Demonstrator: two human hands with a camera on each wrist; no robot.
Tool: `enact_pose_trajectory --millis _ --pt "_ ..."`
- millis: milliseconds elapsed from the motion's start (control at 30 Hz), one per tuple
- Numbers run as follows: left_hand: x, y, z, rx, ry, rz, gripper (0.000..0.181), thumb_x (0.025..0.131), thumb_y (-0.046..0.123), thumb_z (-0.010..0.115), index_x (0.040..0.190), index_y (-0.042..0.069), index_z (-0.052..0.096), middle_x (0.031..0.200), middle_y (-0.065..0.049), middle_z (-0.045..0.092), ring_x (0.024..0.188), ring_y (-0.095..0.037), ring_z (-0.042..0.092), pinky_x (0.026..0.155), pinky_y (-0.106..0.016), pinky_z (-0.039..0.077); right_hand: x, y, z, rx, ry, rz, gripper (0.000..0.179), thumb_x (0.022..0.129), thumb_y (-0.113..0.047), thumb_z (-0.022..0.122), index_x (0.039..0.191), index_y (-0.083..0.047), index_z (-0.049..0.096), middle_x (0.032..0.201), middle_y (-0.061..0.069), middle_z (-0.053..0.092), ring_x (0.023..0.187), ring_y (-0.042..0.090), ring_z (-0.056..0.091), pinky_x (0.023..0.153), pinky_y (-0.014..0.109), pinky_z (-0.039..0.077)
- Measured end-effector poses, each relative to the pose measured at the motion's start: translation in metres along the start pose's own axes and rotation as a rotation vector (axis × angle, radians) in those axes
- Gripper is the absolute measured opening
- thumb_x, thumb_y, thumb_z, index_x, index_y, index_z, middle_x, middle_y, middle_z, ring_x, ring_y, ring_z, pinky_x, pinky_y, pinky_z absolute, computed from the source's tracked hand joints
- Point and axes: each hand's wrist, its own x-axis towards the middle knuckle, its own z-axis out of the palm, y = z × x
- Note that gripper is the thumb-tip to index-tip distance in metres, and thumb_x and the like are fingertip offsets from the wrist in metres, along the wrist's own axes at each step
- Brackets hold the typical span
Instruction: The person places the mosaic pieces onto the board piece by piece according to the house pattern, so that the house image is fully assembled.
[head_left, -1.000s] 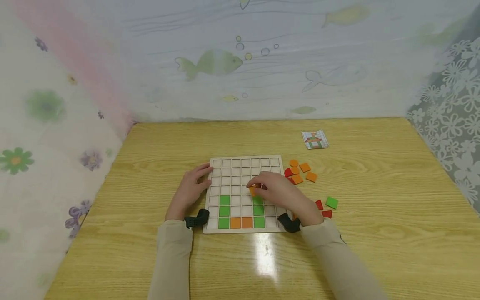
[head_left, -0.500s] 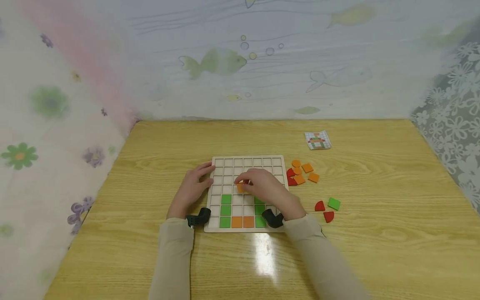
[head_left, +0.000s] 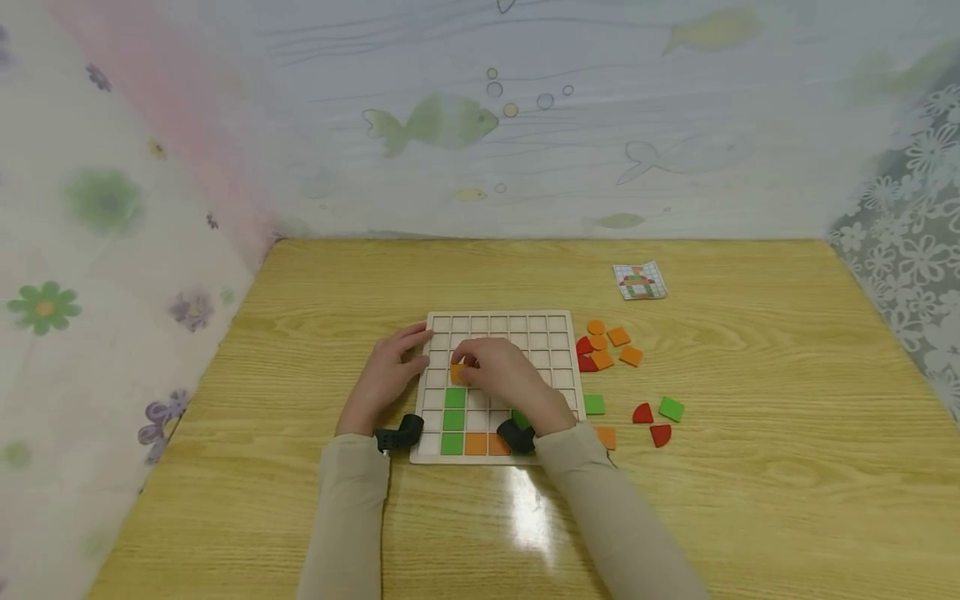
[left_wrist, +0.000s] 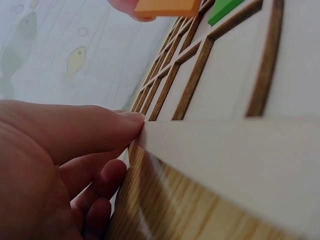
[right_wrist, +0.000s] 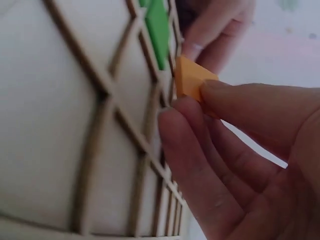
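My right hand [head_left: 501, 373] pinches an orange square tile [head_left: 457, 373] between thumb and fingers, over the left part of a pale wooden grid board [head_left: 557, 340]. In the right wrist view the tile [right_wrist: 190, 77] is tilted, close over the grid lines. Just below it a column of green square tiles [head_left: 454, 398] fills cells. Orange square tiles [head_left: 476, 444] lie in the bottom row; my right wrist partly covers the green tiles farther right. My left hand [head_left: 390, 371] rests beside the board, its thumb [left_wrist: 132, 117] touching the left edge.
Right of the board lie loose orange squares [head_left: 618, 337], orange discs [head_left: 596, 327], red quarter-circles [head_left: 642, 413] and green squares [head_left: 671, 409]. A small printed pattern card [head_left: 640, 281] lies farther back on the wooden table [head_left: 750, 350]. A patterned wall [head_left: 420, 167] stands behind.
My right hand has moved left across the board with the orange tile, to just above the left green column. The left hand stays at the board's edge. The view has shifted slightly.
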Motion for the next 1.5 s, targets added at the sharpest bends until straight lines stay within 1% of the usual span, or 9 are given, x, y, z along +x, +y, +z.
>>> enact_pose_trajectory --millis 233,400,600,700,967,1067,1267,1367,1500 --pt "-0.001 0.004 0.001 0.005 -0.001 -0.015 0.041 0.090 0.020 0.054 0.130 0.019 0.048 0.140 0.006 0.034 0.128 -0.024 0.024 0.102 -0.045 0.022 0.000 -0.001 0.006 0.004 0.072 0.030 0.013 0.085 -0.016 0.059 0.097 -0.015 0.066 0.084 -0.004 0.061 0.073 0.010 0.052 0.067 0.026 0.043" --pt "-0.002 0.004 0.000 0.000 -0.005 -0.028 0.041 0.090 0.020 0.053 0.131 0.019 0.048 0.140 0.006 0.033 0.128 -0.024 0.023 0.102 -0.045 0.021 0.001 -0.002 0.009 -0.033 0.071 0.059 0.012 0.085 -0.016 0.059 0.095 -0.016 0.067 0.082 -0.006 0.061 0.072 0.009 0.052 0.067 0.025 0.043" --pt "-0.003 0.002 0.000 -0.013 -0.001 -0.010 0.041 0.090 0.020 0.054 0.131 0.018 0.048 0.140 0.007 0.033 0.129 -0.024 0.022 0.103 -0.045 0.020 0.002 -0.007 0.011 -0.103 0.047 0.079 0.010 0.085 -0.017 0.060 0.091 -0.016 0.068 0.080 -0.007 0.060 0.072 0.009 0.051 0.067 0.024 0.043" --pt "-0.003 0.002 0.000 -0.015 0.000 -0.010 0.041 0.090 0.020 0.054 0.131 0.017 0.048 0.140 0.007 0.033 0.128 -0.024 0.022 0.102 -0.045 0.021 0.001 -0.009 0.012 -0.146 0.053 0.075 0.010 0.085 -0.017 0.061 0.090 -0.016 0.069 0.081 -0.006 0.058 0.072 0.009 0.050 0.066 0.024 0.043" --pt "-0.003 0.003 0.000 -0.017 0.001 -0.013 0.041 0.090 0.021 0.054 0.131 0.018 0.048 0.140 0.007 0.033 0.128 -0.024 0.022 0.102 -0.045 0.021 -0.005 -0.012 0.015 -0.224 0.089 0.050 0.015 0.083 -0.018 0.064 0.097 -0.017 0.068 0.089 -0.001 0.052 0.071 0.010 0.052 0.060 0.022 0.044" --pt "-0.003 0.002 0.000 -0.015 0.002 -0.009 0.041 0.090 0.021 0.054 0.130 0.017 0.048 0.140 0.006 0.034 0.128 -0.024 0.023 0.102 -0.045 0.022 -0.005 -0.011 0.015 -0.212 0.077 0.058 0.015 0.084 -0.019 0.062 0.098 -0.017 0.067 0.089 -0.001 0.052 0.071 0.010 0.052 0.061 0.023 0.044" --pt "-0.003 0.002 0.000 -0.007 0.005 -0.003 0.041 0.090 0.020 0.054 0.130 0.017 0.049 0.140 0.006 0.034 0.127 -0.025 0.025 0.101 -0.046 0.023 -0.006 -0.007 0.011 -0.113 0.038 0.063 0.019 0.088 -0.021 0.056 0.105 -0.017 0.064 0.086 -0.004 0.051 0.070 0.008 0.049 0.061 0.023 0.042" --pt "-0.003 0.002 0.000 -0.005 0.007 0.003 0.041 0.089 0.021 0.054 0.130 0.017 0.049 0.140 0.005 0.034 0.127 -0.025 0.025 0.101 -0.046 0.023 -0.007 -0.004 0.006 -0.063 0.025 0.049 0.020 0.089 -0.022 0.054 0.106 -0.018 0.063 0.082 -0.007 0.053 0.069 0.009 0.049 0.061 0.024 0.042" --pt "-0.003 0.001 0.000 -0.008 0.007 0.003 0.042 0.089 0.020 0.054 0.131 0.017 0.048 0.140 0.005 0.034 0.126 -0.026 0.026 0.100 -0.047 0.024 -0.010 -0.002 -0.002 -0.045 0.024 0.024 0.021 0.089 -0.024 0.055 0.106 -0.018 0.064 0.078 -0.009 0.054 0.068 0.009 0.049 0.062 0.024 0.041"
